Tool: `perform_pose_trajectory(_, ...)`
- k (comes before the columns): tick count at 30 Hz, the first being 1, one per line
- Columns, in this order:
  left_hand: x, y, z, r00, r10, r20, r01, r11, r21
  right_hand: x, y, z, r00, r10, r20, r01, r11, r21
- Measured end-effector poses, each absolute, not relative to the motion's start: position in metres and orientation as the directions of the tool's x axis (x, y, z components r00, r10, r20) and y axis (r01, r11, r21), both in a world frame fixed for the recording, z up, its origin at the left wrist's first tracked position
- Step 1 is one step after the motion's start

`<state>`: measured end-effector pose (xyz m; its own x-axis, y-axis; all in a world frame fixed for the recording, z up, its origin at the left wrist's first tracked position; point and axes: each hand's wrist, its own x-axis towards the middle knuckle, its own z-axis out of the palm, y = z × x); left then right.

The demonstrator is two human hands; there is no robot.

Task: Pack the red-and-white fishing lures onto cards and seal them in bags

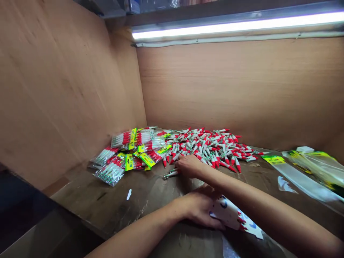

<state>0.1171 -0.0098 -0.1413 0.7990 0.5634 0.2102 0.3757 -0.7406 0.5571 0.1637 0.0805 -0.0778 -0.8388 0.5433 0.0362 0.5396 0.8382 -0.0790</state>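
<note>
My right hand (189, 165) reaches to the near edge of a heap of red-and-white fishing lures (205, 145). Its fingers are closed, with the pale ends of a couple of lures (171, 173) sticking out beside them. Below it, my left hand (202, 208) curls over a white card (228, 215) with blue print, low above the table. Red tips of several lures (242, 220) show on the card's right part. My right forearm crosses above and hides part of the card; the left fingertips are partly hidden.
Clear packs of lures with yellow-green labels (130, 162) are piled at the left. Flat clear bags (314, 168) lie at the right, near a torn white scrap (286, 184). A small white cut-out (129, 194) lies at left front. Wooden panels (236, 86) enclose the table under a tube light (236, 27).
</note>
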Motion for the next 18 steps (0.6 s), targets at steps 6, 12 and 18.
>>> perform_pose_trajectory(6, 0.113, -0.012, -0.132, 0.809, 0.538, 0.238, 0.333, -0.752, 0.569, 0.164, 0.099, -0.087, -0.799, 0.589, 0.125, 0.541, 0.794, -0.278)
perform_pose_trajectory(12, 0.109, -0.012, -0.134, 0.756, 0.627, 0.187, 0.447, -0.703, 0.553, 0.23, 0.093, -0.069, -0.734, 0.656, 0.177, 0.13, 0.392, -0.911)
perform_pose_trajectory(18, 0.103, -0.009, -0.124, 0.71, 0.695, 0.114, 0.542, -0.641, 0.543, 0.355, 0.058, -0.078, -0.622, 0.783, -0.032, -0.226, -0.218, -0.95)
